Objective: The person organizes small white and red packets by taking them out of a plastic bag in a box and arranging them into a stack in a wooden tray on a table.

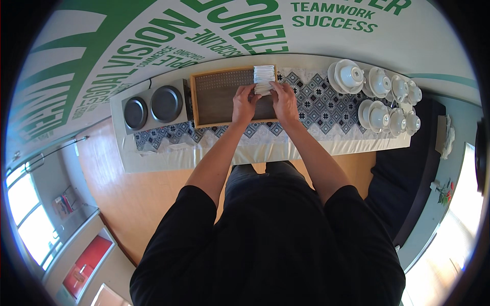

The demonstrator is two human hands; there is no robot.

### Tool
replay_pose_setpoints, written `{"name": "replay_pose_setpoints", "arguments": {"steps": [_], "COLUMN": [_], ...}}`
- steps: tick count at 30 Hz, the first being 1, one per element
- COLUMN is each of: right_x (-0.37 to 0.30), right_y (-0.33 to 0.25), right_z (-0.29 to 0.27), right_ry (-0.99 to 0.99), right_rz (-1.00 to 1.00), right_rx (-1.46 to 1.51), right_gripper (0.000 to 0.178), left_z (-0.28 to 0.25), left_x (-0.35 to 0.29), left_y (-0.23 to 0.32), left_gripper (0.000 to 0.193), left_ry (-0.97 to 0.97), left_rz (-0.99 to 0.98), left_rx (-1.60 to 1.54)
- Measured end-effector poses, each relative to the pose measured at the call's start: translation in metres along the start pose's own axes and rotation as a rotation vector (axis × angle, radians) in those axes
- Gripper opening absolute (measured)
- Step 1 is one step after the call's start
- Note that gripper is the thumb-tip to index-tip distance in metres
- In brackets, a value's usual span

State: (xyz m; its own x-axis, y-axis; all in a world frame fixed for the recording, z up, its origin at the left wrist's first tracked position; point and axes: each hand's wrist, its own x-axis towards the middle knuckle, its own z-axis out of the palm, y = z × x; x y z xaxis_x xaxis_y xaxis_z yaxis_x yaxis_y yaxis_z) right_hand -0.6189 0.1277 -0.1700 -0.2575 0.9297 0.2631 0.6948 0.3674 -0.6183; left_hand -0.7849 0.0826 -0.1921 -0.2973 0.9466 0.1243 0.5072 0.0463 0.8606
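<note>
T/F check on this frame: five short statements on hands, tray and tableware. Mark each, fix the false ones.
1. The left hand and right hand are both at the white packets. True.
2. The white packets are at the left end of the wood-rimmed tray. False: they are at the right end of the wood-rimmed tray.
3. The larger dark disc sits between the smaller dark disc and the tray. True.
4. The cups stand left of the tray. False: the white cups are to its right.
5. The table runner is patterned. True.
</note>
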Motion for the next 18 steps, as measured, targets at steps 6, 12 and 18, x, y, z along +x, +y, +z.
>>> {"name": "replay_pose_setpoints", "arguments": {"steps": [6, 12, 18], "right_x": [-0.006, -0.011, -0.013], "right_y": [0.001, -0.003, 0.005], "right_z": [0.003, -0.008, -0.004], "right_ry": [0.002, -0.048, -0.005], "right_rz": [0.033, -0.013, -0.01], "right_rx": [-0.053, -0.204, -0.188], "right_gripper": [0.039, 0.037, 0.038], "left_z": [0.003, 0.005, 0.001], "left_x": [-0.001, -0.004, -0.005], "left_y": [0.006, 0.007, 0.007], "left_gripper": [0.046, 0.05, 0.056], "left_ry": [0.01, 0.04, 0.012], "left_rz": [-0.032, -0.115, -0.074], "left_rx": [-0.066, -0.126, -0.056]}}
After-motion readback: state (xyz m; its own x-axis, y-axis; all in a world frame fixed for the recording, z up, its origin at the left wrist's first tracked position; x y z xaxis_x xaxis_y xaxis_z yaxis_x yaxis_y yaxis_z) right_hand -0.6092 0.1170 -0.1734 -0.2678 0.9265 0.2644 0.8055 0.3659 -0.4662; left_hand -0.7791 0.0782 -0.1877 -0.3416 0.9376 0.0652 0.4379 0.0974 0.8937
